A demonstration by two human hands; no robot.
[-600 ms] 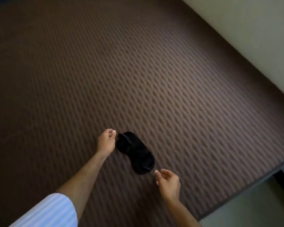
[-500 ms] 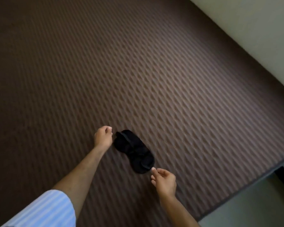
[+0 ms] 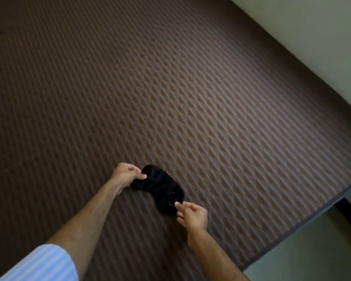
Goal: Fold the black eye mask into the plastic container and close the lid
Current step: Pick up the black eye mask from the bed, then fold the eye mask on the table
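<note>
I see my left hand (image 3: 124, 173) with fingers (image 3: 139, 176) curled and pinched onto the left end of the black eye mask (image 3: 160, 187), which lies on the brown patterned surface (image 3: 190, 98). At its right end, my right hand (image 3: 193, 217) has thumb and forefinger closed on the mask's edge.

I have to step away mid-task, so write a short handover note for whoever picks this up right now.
Left hand: pinching the far end of the black eye mask.
Right hand: fingertips at the mask's near end; a firm grip cannot be confirmed.
The mask lies stretched out on the brown patterned surface.
Done: both ends reached; no fold visible.
Left: fold the mask, put it into the plastic container, close the lid. The container is not in view, so find it first.
</note>
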